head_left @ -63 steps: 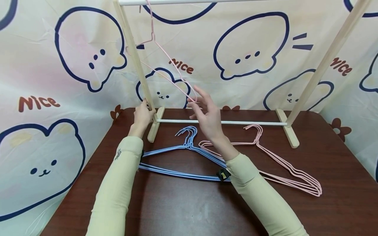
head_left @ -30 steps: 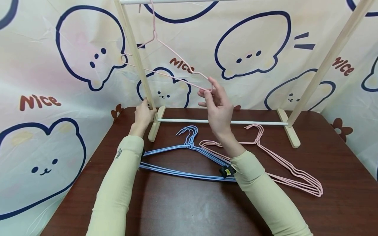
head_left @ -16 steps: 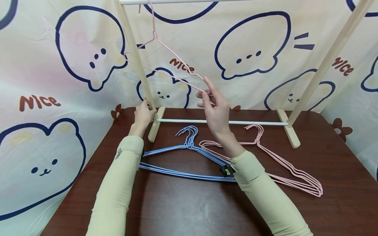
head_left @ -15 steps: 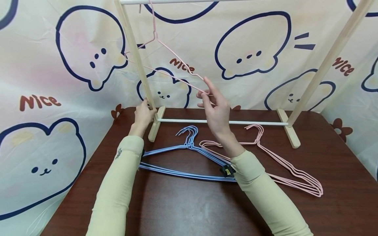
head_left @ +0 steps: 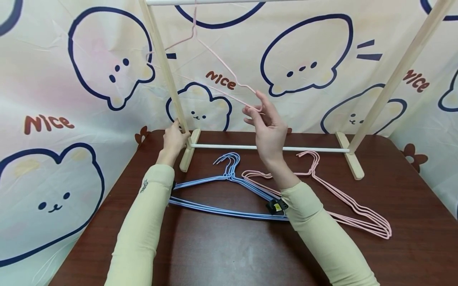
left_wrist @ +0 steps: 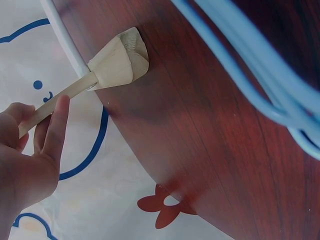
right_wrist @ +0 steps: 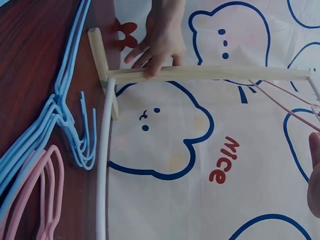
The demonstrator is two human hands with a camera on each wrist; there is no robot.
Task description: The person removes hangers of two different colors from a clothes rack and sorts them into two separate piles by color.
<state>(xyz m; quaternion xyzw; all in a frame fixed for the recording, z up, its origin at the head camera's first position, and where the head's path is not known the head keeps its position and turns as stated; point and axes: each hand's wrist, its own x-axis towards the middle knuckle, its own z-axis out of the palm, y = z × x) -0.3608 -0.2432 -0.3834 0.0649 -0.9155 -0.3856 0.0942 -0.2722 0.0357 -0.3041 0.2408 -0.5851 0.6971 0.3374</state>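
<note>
My left hand (head_left: 174,139) grips the left wooden post (head_left: 162,63) of a clothes rack, low down near its foot. In the left wrist view the fingers and thumb are around that post (left_wrist: 70,92). My right hand (head_left: 271,133) pinches the lower right corner of a pink clothes hanger (head_left: 219,59) between thumb and fingers. The hanger slants down to the right, its hook overlapping the white top bar (head_left: 243,1) at the frame's upper edge. Its left end passes by the post. The right wrist view shows only part of the right hand (right_wrist: 314,175).
Several blue hangers (head_left: 222,213) lie stacked on the dark wooden table (head_left: 222,254), below the rack's white lower bar (head_left: 229,147). Several pink hangers (head_left: 352,200) lie to their right, partly under the right forearm. The right post (head_left: 397,79) stands at the far right, before a patterned cloth (head_left: 107,167).
My right hand has moved right and up, holding the hanger's corner. The hanger's hook and neck have shifted right along the top bar. The left hand stays on the post.
</note>
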